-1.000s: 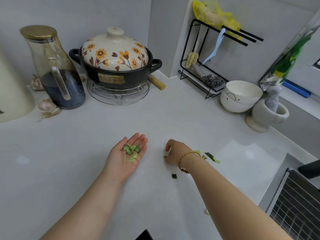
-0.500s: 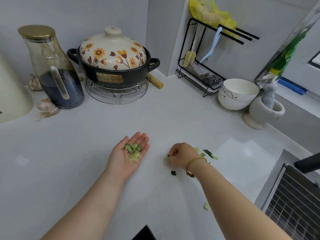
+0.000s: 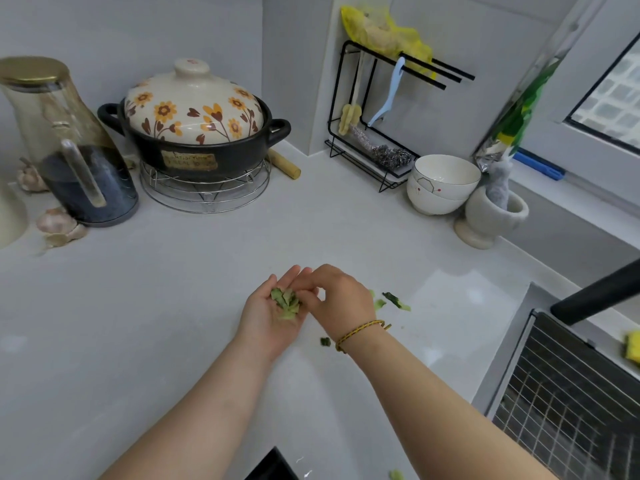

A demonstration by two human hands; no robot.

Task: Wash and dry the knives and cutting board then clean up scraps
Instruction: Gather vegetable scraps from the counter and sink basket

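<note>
Green vegetable scraps (image 3: pixel 285 301) sit piled in a person's upturned palm, over the near middle of a white countertop (image 3: pixel 156 323). At the far left stands a glass jug with a gold lid (image 3: pixel 69 150), with garlic bulbs (image 3: pixel 57 221) beside it. To its right, a black clay pot with a cream flower-painted lid (image 3: pixel 194 126) rests on a round wire trivet (image 3: pixel 204 194). In the near middle, the left hand (image 3: pixel 266 323) lies palm up, fingers relaxed, cupping the pile. The right hand (image 3: pixel 341 299) meets it from the right, bent fingers over the pile; whether it pinches a piece cannot be told. Loose green scraps (image 3: pixel 394 301) lie on the countertop just right of the hands. At the far right stand two stacked white bowls (image 3: pixel 443 183) and a pale stone mortar (image 3: pixel 485 220).
</note>
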